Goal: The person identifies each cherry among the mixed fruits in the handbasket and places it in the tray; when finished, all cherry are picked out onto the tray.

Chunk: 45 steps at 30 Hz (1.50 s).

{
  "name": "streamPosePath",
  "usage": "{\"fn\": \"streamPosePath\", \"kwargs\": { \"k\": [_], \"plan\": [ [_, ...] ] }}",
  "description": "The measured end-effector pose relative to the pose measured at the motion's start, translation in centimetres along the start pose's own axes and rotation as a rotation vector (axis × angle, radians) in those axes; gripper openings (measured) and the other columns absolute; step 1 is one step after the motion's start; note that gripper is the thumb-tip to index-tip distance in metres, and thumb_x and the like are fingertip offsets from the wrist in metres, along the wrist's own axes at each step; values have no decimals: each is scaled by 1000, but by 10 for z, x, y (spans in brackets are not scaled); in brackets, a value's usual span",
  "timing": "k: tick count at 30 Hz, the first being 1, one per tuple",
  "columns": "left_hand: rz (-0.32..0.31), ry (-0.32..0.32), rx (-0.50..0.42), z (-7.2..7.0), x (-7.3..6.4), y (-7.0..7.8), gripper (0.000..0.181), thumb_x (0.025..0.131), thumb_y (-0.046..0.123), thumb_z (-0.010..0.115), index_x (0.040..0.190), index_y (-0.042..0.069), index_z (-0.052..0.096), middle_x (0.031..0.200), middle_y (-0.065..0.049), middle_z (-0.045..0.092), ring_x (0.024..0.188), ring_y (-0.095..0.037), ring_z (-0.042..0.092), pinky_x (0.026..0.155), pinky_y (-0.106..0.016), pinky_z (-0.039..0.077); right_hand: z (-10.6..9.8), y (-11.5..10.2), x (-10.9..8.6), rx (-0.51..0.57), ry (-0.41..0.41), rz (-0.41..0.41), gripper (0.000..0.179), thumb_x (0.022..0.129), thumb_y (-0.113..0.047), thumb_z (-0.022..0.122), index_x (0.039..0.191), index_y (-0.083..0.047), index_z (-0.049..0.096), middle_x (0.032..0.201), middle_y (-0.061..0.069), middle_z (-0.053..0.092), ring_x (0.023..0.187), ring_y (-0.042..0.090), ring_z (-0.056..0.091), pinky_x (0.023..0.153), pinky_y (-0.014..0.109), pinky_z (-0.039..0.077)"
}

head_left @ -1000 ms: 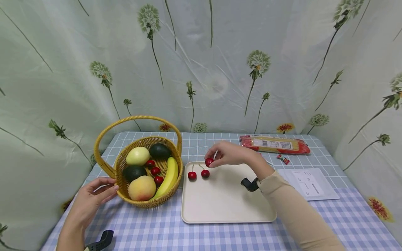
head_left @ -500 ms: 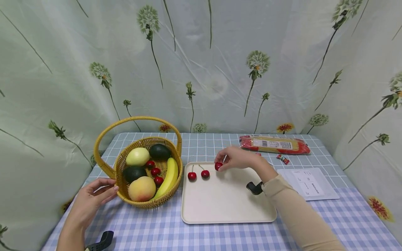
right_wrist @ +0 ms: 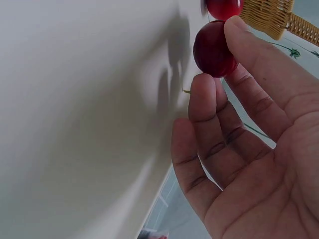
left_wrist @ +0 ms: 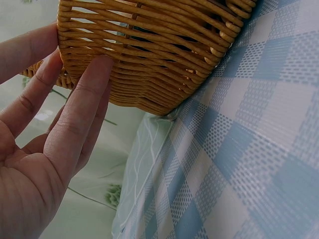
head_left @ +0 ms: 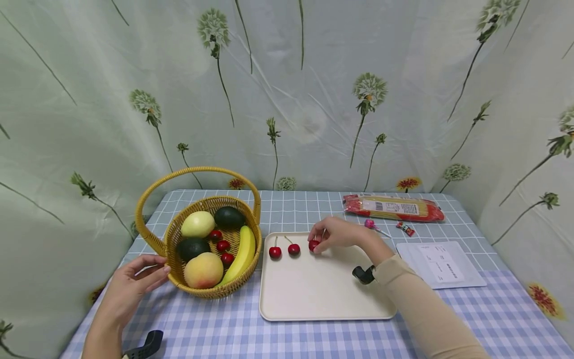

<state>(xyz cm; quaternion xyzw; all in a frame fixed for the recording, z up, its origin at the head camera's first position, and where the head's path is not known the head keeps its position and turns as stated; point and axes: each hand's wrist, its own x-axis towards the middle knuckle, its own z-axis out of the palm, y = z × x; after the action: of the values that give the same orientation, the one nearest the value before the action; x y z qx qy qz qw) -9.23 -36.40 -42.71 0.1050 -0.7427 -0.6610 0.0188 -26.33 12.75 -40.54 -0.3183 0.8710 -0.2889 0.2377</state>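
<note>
On the cream tray (head_left: pixel 327 299), my right hand (head_left: pixel 336 233) pinches a dark red cherry (head_left: pixel 314 245) between thumb and fingers. In the right wrist view, the pinched cherry (right_wrist: pixel 215 50) shows close over the tray surface, with a short stem end below it. Two more cherries, one at the corner (head_left: pixel 275 253) and one beside it (head_left: pixel 293 249), stand with stems up in a row to the left. My left hand (head_left: pixel 136 279) holds the rim of a yellow wicker basket (head_left: pixel 211 291) near its handle base; in the left wrist view, fingertips lie against the woven wall (left_wrist: pixel 149 64).
Inside the basket are a banana (head_left: pixel 242 254), a peach (head_left: pixel 204 270), a yellow-green fruit (head_left: pixel 197 224), two dark green fruits and several cherries (head_left: pixel 227 259). Behind and right of the tray lie a noodle packet (head_left: pixel 394 207), a lollipop (head_left: pixel 369 223), a small candy (head_left: pixel 405 229) and a white packet (head_left: pixel 441 264).
My right hand has moved right and then down with the cherry, away from the other two and onto the tray's row. The lollipop has come into view. My left hand stays at the basket.
</note>
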Motion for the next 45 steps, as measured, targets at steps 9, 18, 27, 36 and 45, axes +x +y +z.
{"fn": "streamPosePath", "kwargs": {
  "k": [9,18,27,36,45],
  "plan": [
    [7,-7,-16,0,0,0,16,97,1,78,111,8,76,108,13,67,96,1,73,81,-20,65,4,-1,2,-5,-12,-16,26,88,-14,90,111,-13,78,90,-3,69,83,10,60,77,24,51],
    [-2,-3,-2,0,-1,1,16,97,2,78,112,7,75,108,14,67,96,1,72,81,-19,64,9,-1,5,22,-24,-4,26,87,-10,89,108,-13,76,91,-1,68,83,10,59,78,24,51],
    [-17,2,10,0,-1,1,16,97,4,79,113,8,76,108,14,67,96,0,71,81,-19,64,10,-4,6,43,-20,0,29,87,-9,88,111,-12,75,91,0,67,82,11,58,77,24,50],
    [-4,-3,-10,0,-1,1,16,97,2,78,112,8,76,108,13,67,96,0,72,81,-19,64,9,-4,6,39,-18,-5,28,87,-9,88,110,-12,74,90,0,66,83,11,58,77,25,50],
    [1,-5,-8,0,0,1,16,97,2,78,113,7,76,108,13,67,97,0,71,81,-19,65,9,-1,7,24,-10,-12,24,87,-9,88,106,-12,74,88,-1,66,82,10,57,75,24,49]
  ]
}}
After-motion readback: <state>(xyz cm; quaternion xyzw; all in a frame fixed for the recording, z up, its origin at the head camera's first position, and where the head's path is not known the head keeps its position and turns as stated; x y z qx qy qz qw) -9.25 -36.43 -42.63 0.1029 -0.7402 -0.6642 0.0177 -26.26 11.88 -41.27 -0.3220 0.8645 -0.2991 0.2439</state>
